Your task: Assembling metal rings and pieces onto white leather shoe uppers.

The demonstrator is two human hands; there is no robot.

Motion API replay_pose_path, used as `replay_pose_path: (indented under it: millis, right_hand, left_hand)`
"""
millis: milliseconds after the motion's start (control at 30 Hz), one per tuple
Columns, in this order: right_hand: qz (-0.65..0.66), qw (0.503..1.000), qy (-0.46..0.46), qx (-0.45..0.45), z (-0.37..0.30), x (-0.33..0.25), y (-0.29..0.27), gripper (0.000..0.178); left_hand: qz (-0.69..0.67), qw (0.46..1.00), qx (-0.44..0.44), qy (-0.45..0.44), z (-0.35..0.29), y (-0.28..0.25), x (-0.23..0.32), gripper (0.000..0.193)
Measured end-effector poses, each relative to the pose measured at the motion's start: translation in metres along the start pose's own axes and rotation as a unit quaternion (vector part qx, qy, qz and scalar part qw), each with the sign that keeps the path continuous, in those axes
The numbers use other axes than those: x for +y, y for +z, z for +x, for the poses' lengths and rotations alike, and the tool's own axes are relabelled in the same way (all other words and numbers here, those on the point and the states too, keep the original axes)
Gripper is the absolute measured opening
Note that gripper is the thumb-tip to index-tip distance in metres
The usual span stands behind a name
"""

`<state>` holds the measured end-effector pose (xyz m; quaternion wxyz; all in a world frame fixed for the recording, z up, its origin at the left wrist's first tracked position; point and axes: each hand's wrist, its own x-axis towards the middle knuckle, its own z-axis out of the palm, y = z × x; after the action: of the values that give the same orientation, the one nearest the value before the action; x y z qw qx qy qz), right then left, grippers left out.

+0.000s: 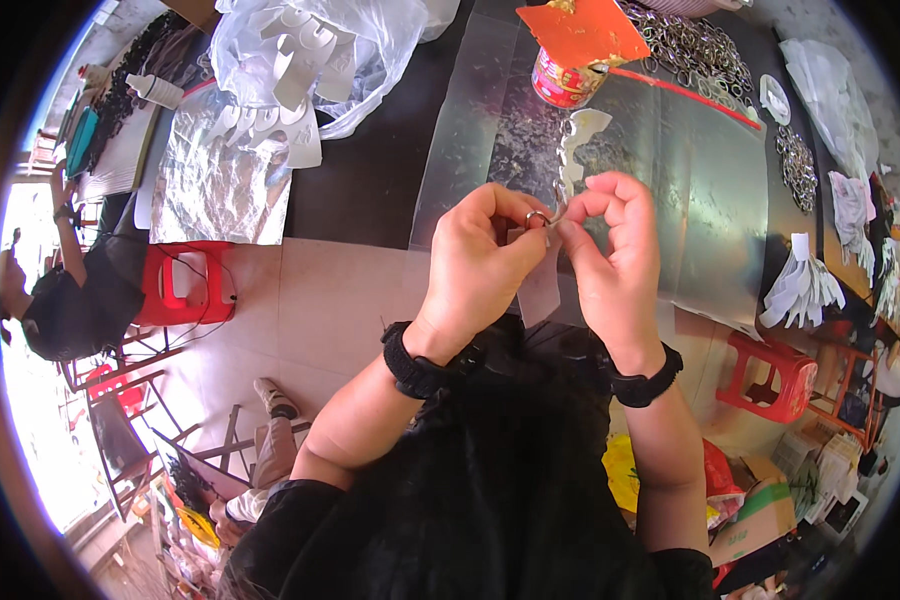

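Over the near edge of the table my two hands meet, fingertips almost touching. Between the thumb and fingers of my left hand [482,255] is a small metal ring [537,218]. My right hand [615,250] pinches a thin pale strip [558,218] right beside the ring, its other fingers curled. Whether the strip passes through the ring is hidden by my fingertips. A pale flat piece [540,288] hangs below my left fingers. Just beyond my hands, a wavy-edged off-white cut piece [578,140] lies on the clear plastic sheet [690,210].
A red can [567,82] carries an orange square [585,32] and a long red stick [685,96]. Metal rings [695,50] are heaped at the back right. White cut pieces [305,55] fill a plastic bag [390,60]. Red stools [185,285] stand below. Someone sits at far left.
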<state>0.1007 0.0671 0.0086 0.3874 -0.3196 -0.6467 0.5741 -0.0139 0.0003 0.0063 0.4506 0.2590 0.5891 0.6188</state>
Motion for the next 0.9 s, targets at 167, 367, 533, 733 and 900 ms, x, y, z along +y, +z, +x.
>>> replay_pose_path:
  millis: [167,367,533,733,900]
  right_hand:
    - [-0.02,1.0,0.017,-0.005,0.003,-0.002,-0.001,0.035]
    - [-0.086,0.996,-0.003,0.002,0.006,-0.001,-0.001,0.033]
    - [-0.155,0.987,0.032,-0.009,0.007,-0.009,-0.007,0.038]
    - [-0.407,0.89,-0.16,-0.129,0.012,-0.042,-0.014,0.059]
    - [-0.436,0.878,-0.113,-0.165,0.015,-0.062,-0.026,0.036]
  left_hand:
    - [-0.008,1.0,-0.001,-0.007,0.0,-0.001,0.001,0.013]
    - [-0.01,1.0,-0.001,0.0,0.001,0.001,0.001,0.014]
    - [-0.012,0.998,-0.037,-0.047,0.003,-0.002,0.006,0.012]
    - [-0.13,0.973,-0.154,-0.111,0.011,-0.014,0.019,0.014]
    - [-0.139,0.96,-0.202,-0.132,0.018,-0.014,0.043,0.014]
